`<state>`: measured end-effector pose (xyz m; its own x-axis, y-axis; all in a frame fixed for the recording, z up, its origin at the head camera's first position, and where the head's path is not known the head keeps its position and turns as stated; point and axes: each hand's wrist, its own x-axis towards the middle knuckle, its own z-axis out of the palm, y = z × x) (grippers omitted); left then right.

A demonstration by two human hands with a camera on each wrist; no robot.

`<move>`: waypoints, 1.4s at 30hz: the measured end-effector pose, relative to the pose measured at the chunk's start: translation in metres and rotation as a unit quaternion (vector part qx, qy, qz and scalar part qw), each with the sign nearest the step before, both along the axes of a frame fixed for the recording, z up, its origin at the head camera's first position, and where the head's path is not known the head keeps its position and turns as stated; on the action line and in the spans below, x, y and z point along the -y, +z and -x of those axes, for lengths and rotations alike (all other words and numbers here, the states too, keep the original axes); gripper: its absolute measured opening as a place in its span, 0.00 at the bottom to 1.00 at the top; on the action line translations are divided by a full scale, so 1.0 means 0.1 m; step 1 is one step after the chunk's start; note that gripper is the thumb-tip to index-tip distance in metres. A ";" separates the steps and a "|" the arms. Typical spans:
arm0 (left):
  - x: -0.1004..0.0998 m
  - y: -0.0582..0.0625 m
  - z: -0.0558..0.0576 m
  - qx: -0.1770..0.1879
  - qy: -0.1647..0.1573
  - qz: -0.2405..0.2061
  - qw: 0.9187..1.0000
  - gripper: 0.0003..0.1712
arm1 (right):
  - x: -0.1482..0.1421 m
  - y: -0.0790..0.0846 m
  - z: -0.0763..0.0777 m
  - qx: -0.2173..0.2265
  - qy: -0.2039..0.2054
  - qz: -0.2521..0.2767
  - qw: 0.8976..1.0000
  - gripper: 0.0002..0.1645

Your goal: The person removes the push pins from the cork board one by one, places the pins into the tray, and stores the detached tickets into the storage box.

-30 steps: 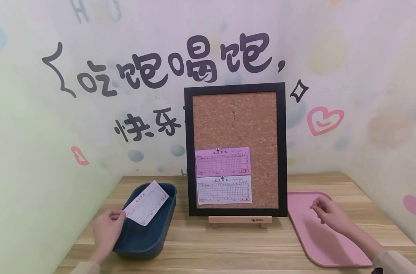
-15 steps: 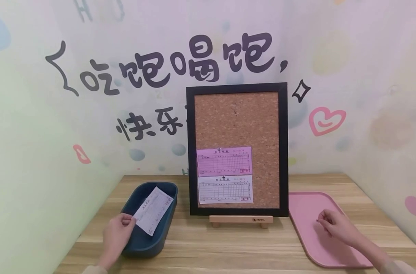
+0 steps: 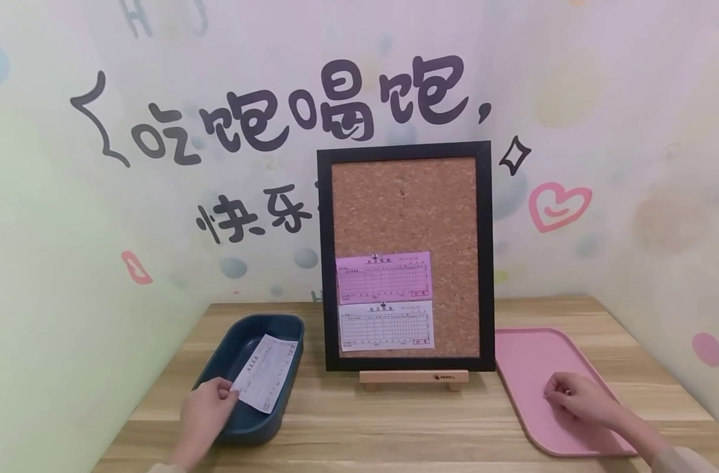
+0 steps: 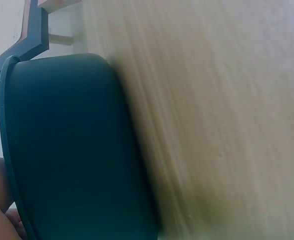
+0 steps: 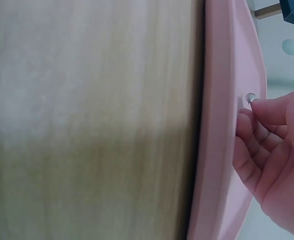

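Observation:
My left hand (image 3: 208, 414) pinches the lower left edge of a white receipt slip (image 3: 267, 373), tilted within the dark blue bin (image 3: 279, 420). In the left wrist view, the bin's outer wall (image 4: 72, 145) hides most of that hand. Over the pink tray (image 3: 528, 368), my right hand (image 3: 584, 397) has its fingers curled. The right wrist view shows a small shiny push pin (image 5: 251, 97) between its thumb and forefinger. A black-framed cork board (image 3: 407, 203) bears a pink receipt slip (image 3: 384, 278) above a white slip (image 3: 386, 326), each with a pin at its top.
The cork board leans on a small wooden easel (image 3: 414, 376), between the bin and the tray. All stand on a wood-grain table (image 3: 395, 427). Behind rises a pale wall (image 3: 241, 39) with black lettering and coloured spots.
My left hand has lowered the slip and shifted it slightly right over the bin. My right hand has come down a little over the tray. The board's slips have not changed.

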<state>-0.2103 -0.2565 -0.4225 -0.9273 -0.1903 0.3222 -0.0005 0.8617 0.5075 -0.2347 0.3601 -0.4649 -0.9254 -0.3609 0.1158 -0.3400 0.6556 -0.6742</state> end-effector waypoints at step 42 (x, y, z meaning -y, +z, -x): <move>0.04 0.00 -0.04 0.043 -0.016 0.019 0.999 0.12 | -0.03 -0.06 0.04 0.002 -0.015 -0.012 1.000 0.04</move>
